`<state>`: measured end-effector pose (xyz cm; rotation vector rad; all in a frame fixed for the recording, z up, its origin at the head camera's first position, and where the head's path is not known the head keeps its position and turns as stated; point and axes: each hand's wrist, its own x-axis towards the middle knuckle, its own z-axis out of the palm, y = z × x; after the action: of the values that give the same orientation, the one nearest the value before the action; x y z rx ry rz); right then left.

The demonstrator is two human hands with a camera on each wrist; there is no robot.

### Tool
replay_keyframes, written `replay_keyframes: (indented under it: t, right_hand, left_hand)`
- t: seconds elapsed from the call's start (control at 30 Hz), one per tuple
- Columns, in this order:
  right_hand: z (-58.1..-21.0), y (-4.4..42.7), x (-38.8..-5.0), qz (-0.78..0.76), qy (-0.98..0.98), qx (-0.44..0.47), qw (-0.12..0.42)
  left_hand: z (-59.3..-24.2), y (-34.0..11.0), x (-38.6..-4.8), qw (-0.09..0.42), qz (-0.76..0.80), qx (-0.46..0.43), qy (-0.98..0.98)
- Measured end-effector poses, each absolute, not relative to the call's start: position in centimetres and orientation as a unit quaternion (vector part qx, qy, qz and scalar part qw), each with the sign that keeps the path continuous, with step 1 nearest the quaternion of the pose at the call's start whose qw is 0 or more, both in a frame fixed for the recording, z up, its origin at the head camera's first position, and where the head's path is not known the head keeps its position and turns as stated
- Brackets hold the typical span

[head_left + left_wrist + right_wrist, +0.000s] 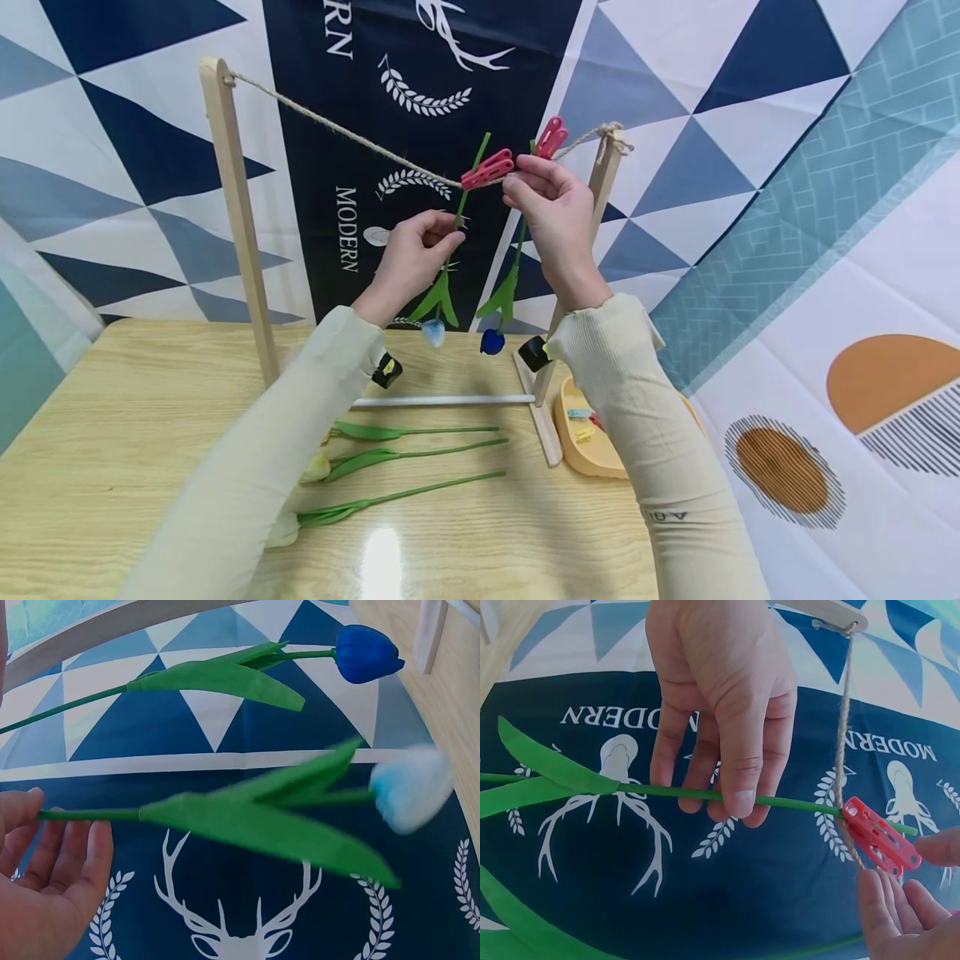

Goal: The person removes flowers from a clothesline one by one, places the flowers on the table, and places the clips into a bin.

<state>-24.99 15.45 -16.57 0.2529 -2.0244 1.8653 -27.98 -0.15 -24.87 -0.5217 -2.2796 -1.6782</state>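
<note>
Thumb and fingers of my left hand [408, 260] pinch the green stem of a light-blue tulip [432, 332], which hangs head down. A red clip [487, 170] grips that stem near its upper end, at the rope [337, 130]. Beside the clip's outer end is my right hand [561, 225]; in the right wrist view its thumb and fingers [881, 907] are spread apart around the end of the clip [881, 838]. To the right, a dark-blue tulip [492, 342] hangs head down below a second red clip [552, 137].
Wooden posts [238, 208] hold the rope, with a white rod [442, 401] low between them. Several tulips [397, 454] lie on the table [112, 417] in front. A yellow tray [592, 460] with small clips stands at the right, partly behind my right sleeve.
</note>
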Motion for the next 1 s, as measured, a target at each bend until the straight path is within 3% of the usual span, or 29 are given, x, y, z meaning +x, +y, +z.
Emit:
replay_keyframes:
  t: [1.0]
  right_hand:
    - [-15.6, 14.5, -25.0, 0.621, -0.76, 0.078, 0.174]
  left_hand:
    - [-24.9, -1.0, -27.4, 0.157, -0.554, -0.206, -0.792]
